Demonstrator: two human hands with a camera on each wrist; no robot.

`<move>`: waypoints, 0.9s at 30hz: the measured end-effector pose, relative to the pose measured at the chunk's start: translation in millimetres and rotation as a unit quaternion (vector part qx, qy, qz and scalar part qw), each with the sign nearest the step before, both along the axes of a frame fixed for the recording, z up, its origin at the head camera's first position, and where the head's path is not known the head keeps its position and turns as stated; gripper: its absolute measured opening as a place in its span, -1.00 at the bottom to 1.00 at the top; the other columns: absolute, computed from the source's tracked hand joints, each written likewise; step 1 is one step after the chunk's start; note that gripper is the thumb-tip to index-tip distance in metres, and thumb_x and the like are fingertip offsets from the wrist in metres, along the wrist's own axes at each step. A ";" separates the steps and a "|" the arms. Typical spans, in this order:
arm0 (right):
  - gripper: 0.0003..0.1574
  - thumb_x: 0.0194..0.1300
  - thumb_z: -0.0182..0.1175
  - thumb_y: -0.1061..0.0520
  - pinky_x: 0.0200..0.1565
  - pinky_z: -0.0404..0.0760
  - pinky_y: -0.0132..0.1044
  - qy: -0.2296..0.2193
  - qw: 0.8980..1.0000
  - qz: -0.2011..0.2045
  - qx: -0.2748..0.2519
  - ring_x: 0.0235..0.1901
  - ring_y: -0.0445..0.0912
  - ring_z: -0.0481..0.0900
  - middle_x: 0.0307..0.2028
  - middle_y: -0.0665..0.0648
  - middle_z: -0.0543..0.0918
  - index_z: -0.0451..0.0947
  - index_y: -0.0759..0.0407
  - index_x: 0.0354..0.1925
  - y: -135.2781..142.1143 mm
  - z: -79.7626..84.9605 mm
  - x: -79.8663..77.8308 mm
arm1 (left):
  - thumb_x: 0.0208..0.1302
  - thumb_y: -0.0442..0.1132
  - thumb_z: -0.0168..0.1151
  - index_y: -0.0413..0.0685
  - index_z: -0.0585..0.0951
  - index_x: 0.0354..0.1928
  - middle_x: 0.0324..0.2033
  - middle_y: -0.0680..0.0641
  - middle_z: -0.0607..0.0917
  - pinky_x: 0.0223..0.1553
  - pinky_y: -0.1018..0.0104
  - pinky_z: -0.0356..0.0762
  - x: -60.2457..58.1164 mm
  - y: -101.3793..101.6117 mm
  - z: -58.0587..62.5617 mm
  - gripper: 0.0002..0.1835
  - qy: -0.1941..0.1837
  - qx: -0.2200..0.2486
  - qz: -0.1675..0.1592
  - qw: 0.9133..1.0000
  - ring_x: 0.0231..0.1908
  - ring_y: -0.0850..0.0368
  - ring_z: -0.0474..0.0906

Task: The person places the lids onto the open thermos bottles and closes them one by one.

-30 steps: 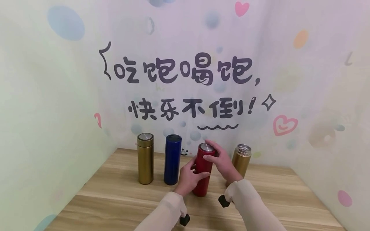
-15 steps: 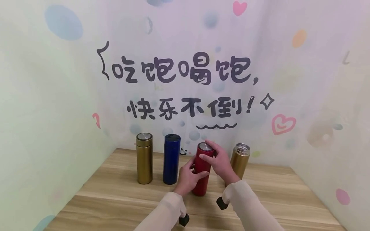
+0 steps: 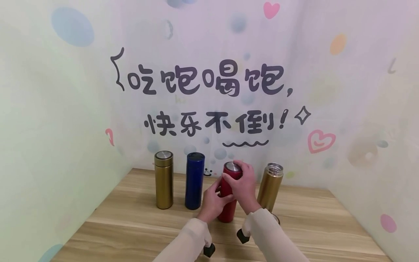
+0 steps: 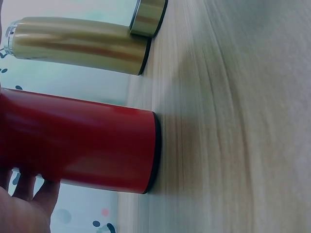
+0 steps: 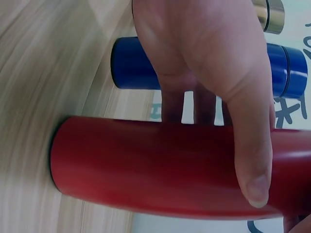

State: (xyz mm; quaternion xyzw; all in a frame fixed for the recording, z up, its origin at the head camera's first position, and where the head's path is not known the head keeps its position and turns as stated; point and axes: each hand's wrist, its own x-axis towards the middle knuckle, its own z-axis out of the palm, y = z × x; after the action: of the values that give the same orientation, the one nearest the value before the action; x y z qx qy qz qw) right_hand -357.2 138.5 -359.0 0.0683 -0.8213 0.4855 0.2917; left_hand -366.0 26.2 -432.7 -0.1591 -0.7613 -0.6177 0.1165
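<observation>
A red thermos bottle (image 3: 227, 211) with a silver-topped cap (image 3: 232, 166) stands upright on the wooden table. My left hand (image 3: 212, 204) grips its body from the left; in the right wrist view the thumb (image 5: 253, 160) lies across the front and the fingers go behind. My right hand (image 3: 244, 187) holds the top from the right, thumb in front and fingers behind the cap's rim. Whether the cap is loose cannot be seen. Just right of it stands a gold thermos bottle (image 3: 270, 191), uncapped, its steel neck showing. Its likely gold lid (image 4: 148, 17) sits on the table beside its base.
To the left stand a blue thermos bottle (image 3: 195, 185) and another gold thermos bottle (image 3: 163, 183), both capped. A printed backdrop (image 3: 212, 36) rises behind the table (image 3: 114, 218). Each wrist carries a small black block.
My right hand has turned about the top of the red bottle, its thumb and wrist swinging left. This uncovers more of the open gold bottle and its lid. The left hand keeps its grip.
</observation>
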 end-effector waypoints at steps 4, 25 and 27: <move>-0.27 0.11 0.46 0.05 -0.07 0.63 0.06 0.002 1.000 -0.007 0.003 0.07 0.07 0.42 0.07 0.17 0.42 0.40 0.04 0.22 -2.4 0.0 0.5 | 0.15 0.01 0.43 0.21 0.25 0.47 0.24 -0.03 0.51 0.10 -0.03 0.50 -0.5 -0.7 0.4 -0.14 0.003 0.001 0.004 1.000 0.18 -0.07 0.47; -0.30 0.31 0.27 0.15 0.17 0.46 0.03 -0.097 0.968 0.226 -0.050 0.18 0.15 0.40 0.25 0.25 0.43 0.32 0.05 0.37 31.4 20.8 4.2 | 0.10 0.05 0.44 0.09 0.25 0.46 0.26 -0.04 0.49 0.10 0.00 0.51 -0.8 -1.8 1.0 -0.10 -0.004 0.022 -0.017 1.000 0.20 -0.07 0.45; -0.30 0.29 0.29 0.14 0.16 0.48 0.03 -0.098 0.970 0.219 -0.049 0.17 0.15 0.41 0.24 0.23 0.44 0.34 0.02 0.36 31.2 21.1 3.6 | 0.10 0.06 0.44 0.09 0.25 0.46 0.26 -0.04 0.49 0.10 -0.01 0.51 -0.9 -2.1 1.8 -0.10 -0.003 0.021 -0.018 1.000 0.19 -0.07 0.45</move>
State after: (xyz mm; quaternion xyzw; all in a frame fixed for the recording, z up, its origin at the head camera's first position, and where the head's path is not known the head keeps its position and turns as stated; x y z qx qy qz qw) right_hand -353.7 169.6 -337.9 0.1835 -0.7862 0.5817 0.0992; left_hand -366.9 24.1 -430.9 -0.1685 -0.7453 -0.6361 0.1069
